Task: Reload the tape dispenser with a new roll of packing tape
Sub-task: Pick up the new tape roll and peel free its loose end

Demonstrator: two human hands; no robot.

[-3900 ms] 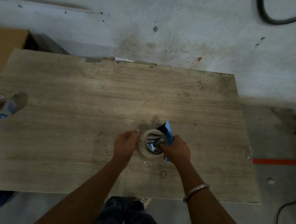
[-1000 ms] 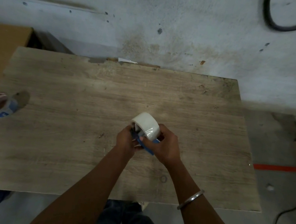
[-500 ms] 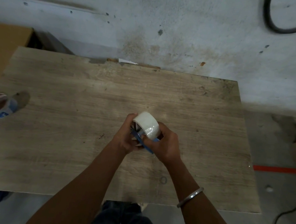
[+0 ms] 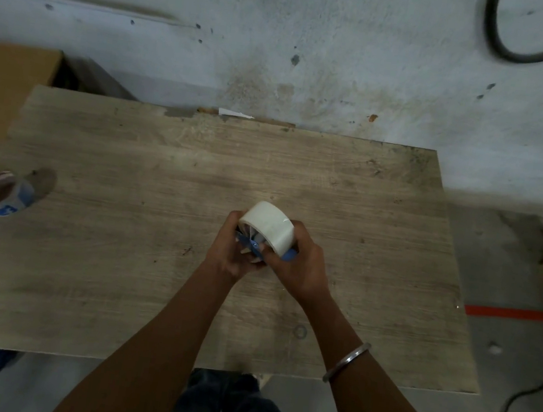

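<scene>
Both hands are wrapped around the work right now: my right hand (image 4: 303, 268) is gripping the blue tape dispenser (image 4: 251, 245) from the right and underneath, and my left hand (image 4: 229, 252) is curling around the near-left side, fingers up against the new roll (image 4: 269, 228). So the white roll is sitting on the dispenser's hub, lifted just over the middle of the wooden table (image 4: 163, 174), tilted with its open face toward my left.

I'm holding it up like this, I think, so I'm able to see the spokes of the hub and get at the loose tape end, which probably needs feeding through the front next. Can't actually make out the tape's free end or the cutter, my fingers are covering that part.

Farther out, the old roll (image 4: 2, 196) with the blue label is sitting at the far left edge of the table, well apart from my hands, next to a cardboard box (image 4: 5, 94) beyond that edge. A black cable (image 4: 511, 54) is hanging on the wall at top right. Nothing is crowding the hands; my own fingers are the only thing blocking the view.
</scene>
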